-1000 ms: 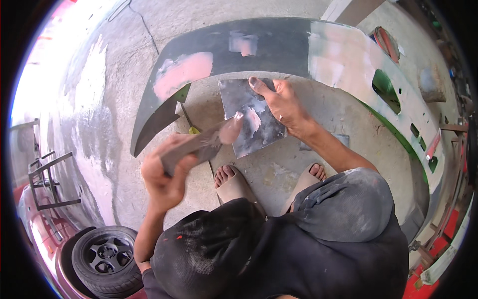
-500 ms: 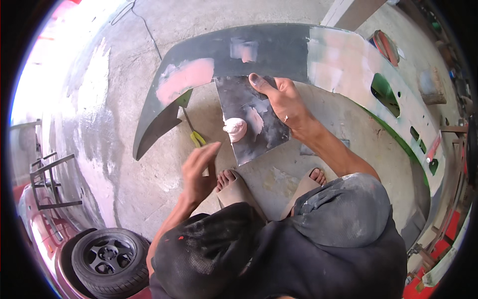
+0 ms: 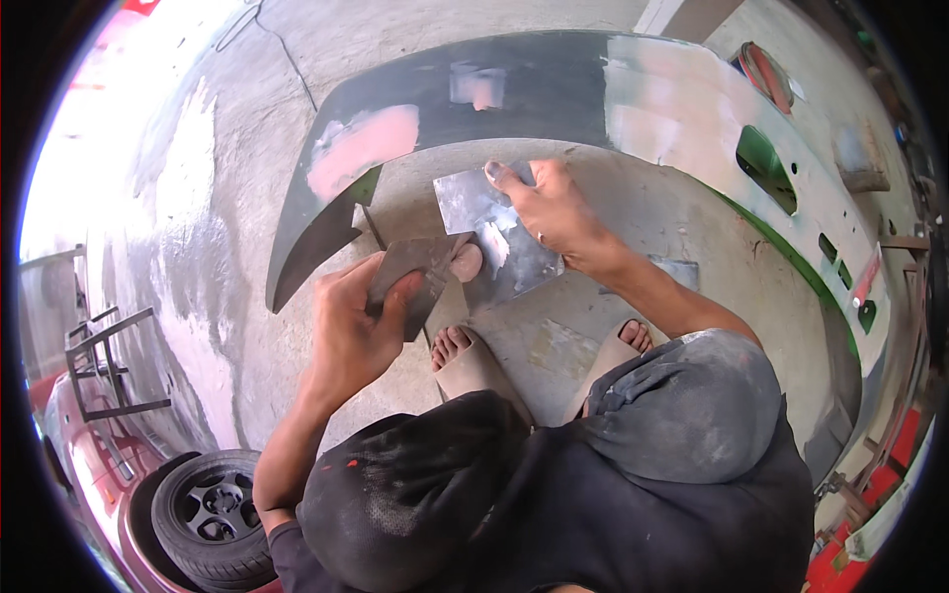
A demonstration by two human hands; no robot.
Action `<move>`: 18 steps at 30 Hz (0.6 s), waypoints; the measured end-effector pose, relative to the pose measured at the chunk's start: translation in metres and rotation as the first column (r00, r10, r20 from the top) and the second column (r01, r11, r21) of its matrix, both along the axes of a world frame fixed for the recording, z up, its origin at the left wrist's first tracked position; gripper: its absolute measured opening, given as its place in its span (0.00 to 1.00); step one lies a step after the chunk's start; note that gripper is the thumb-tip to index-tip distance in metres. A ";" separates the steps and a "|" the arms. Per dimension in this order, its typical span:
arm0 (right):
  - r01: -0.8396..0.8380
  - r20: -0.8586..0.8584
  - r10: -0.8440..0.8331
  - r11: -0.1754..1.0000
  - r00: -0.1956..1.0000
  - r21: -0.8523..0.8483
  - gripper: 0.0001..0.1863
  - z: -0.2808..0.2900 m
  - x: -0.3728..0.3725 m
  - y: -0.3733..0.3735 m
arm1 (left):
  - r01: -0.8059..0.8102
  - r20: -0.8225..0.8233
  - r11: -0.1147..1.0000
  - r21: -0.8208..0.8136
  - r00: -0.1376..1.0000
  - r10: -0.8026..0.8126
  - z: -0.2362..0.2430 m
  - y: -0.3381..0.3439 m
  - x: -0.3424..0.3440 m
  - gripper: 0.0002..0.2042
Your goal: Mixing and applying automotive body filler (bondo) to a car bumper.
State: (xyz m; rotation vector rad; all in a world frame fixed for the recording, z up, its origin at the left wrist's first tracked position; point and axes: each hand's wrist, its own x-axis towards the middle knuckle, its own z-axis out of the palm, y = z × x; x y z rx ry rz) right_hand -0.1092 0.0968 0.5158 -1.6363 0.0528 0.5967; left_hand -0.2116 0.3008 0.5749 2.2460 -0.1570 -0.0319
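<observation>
My right hand (image 3: pixel 565 215) grips the edge of a dark, smeared mixing plate (image 3: pixel 461 204), thumb on top. A patch of pale pink filler (image 3: pixel 495 245) sticks to the plate's face. At its left edge sits a rounded lump of pink filler (image 3: pixel 466 263). My left hand (image 3: pixel 348 331) pinches a thin grey spreader (image 3: pixel 405 263) between thumb and fingers, its edge against the lump. Beyond both hands curves a large car bumper (image 3: pixel 554 89), dark grey on the left and pale on the right, with pink filler patches (image 3: pixel 364 148) on it.
A black-rimmed wheel (image 3: pixel 213 506) lies at the lower left, beside a dark metal frame (image 3: pixel 114 361). A cable (image 3: pixel 287 54) runs over the concrete floor behind the bumper. A red round object (image 3: pixel 766 77) is at the far right. My sandalled feet (image 3: pixel 474 371) stand below the plate.
My left hand has risen and turned, bringing the spreader into view against the pink lump. The plate in my right hand has tilted and now catches more light.
</observation>
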 end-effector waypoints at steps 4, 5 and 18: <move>-0.004 -0.007 0.003 0.997 1.000 -0.079 0.18 -0.027 -0.001 -0.001 | -0.130 -0.148 0.987 -0.097 0.982 0.115 -0.025 -0.008 -0.002 0.04; -0.010 0.022 0.012 0.997 1.000 -0.072 0.18 -0.033 -0.002 0.000 | -0.165 -0.181 0.980 -0.114 0.973 0.143 -0.030 -0.009 -0.002 0.04; -0.177 -0.146 0.168 0.983 0.975 -0.051 0.18 -0.043 -0.006 0.001 | -0.034 -0.481 0.968 -0.248 0.872 -0.093 -0.035 0.006 -0.008 0.07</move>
